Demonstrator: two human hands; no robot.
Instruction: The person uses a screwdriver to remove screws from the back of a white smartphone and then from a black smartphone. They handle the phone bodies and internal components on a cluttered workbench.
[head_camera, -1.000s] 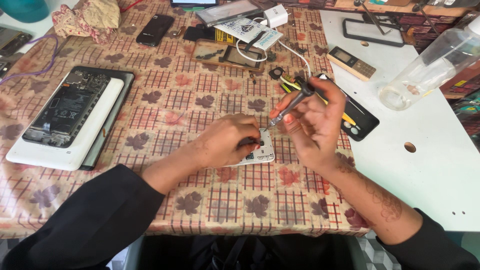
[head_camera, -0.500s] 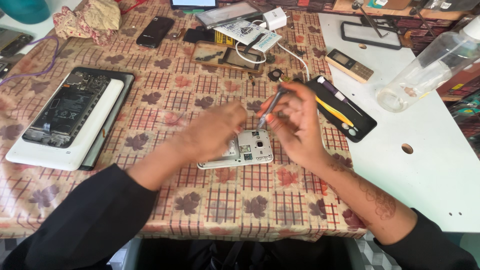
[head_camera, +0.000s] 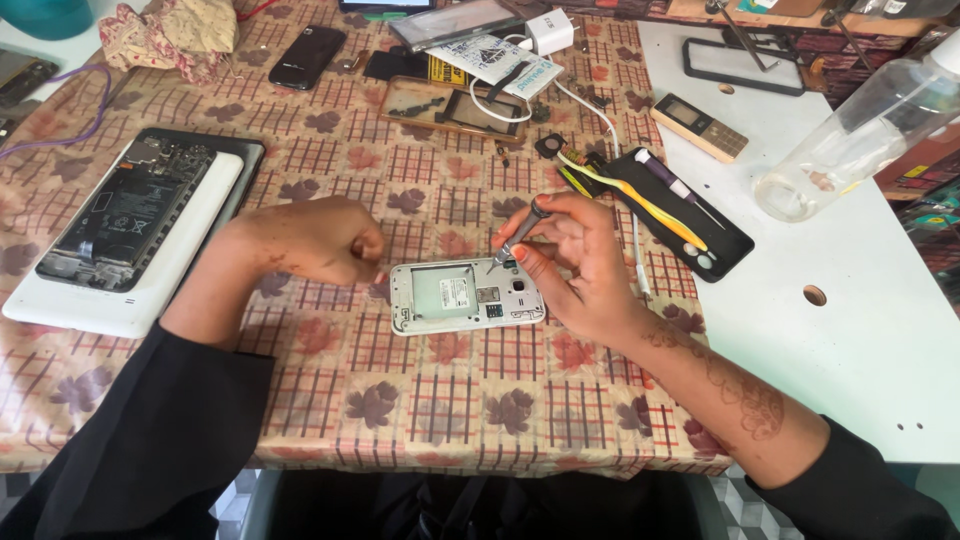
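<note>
A white opened phone (head_camera: 466, 295) lies back-up on the patterned tablecloth, its inner parts showing. My right hand (head_camera: 578, 260) grips a small grey screwdriver (head_camera: 522, 232), whose tip points down at the phone's top right corner. My left hand (head_camera: 305, 240) is curled into a loose fist just left of the phone, apart from it; whether it pinches something tiny I cannot tell.
A black tool tray (head_camera: 672, 210) with a yellow tool and a purple driver lies to the right. A dismantled tablet (head_camera: 122, 225) rests on a white slab at left. A clear plastic bottle (head_camera: 860, 125), a small bar phone (head_camera: 700, 127), chargers and phone parts crowd the back.
My left hand has let go of the phone and drawn back to the left. My right hand has lowered the screwdriver tip toward the phone's upper right corner.
</note>
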